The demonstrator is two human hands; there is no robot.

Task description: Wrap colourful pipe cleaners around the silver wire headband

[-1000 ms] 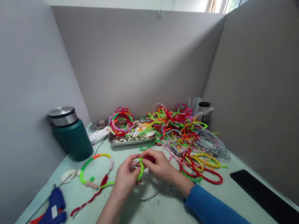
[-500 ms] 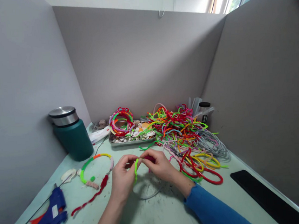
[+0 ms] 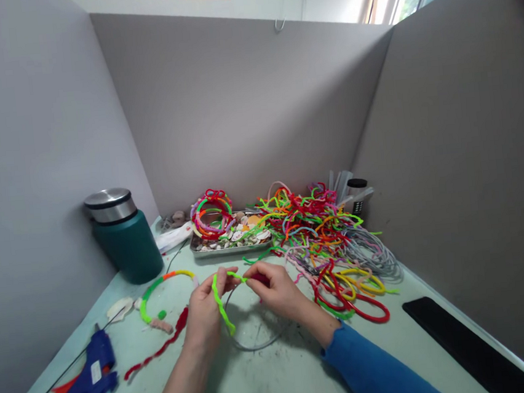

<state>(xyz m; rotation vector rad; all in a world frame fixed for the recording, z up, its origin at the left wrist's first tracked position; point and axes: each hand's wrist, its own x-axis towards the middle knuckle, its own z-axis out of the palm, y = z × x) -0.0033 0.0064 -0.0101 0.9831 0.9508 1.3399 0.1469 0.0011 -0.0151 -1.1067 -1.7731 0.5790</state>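
Note:
A lime-green pipe cleaner (image 3: 221, 308) runs between my two hands, its loose end hanging down over the thumb side of my left hand (image 3: 203, 313). That hand is closed on it, fingers bent. My right hand (image 3: 274, 289) pinches the pipe cleaner at its other end, thumb against fingers. Under both hands a grey wire ring (image 3: 258, 349) curves just above or on the table; its upper part is hidden by my fingers. Something dark red shows beneath my right fingers. To the left lies a multicoloured wrapped ring (image 3: 148, 294) with a red twisted pipe cleaner (image 3: 165, 346) trailing from it.
A blue glue gun (image 3: 99, 360) lies front left, a green bottle (image 3: 130, 246) behind it. A metal tray (image 3: 230, 251) of shells and buttons holds finished rings (image 3: 212, 213). Right of it are tangled pipe cleaners (image 3: 301, 217), a grey wire coil (image 3: 374, 253) and a black bar (image 3: 461, 338).
My left hand has shifted a little left, away from the right one. More of the green pipe cleaner now shows, stretched between the hands and draped over the left thumb.

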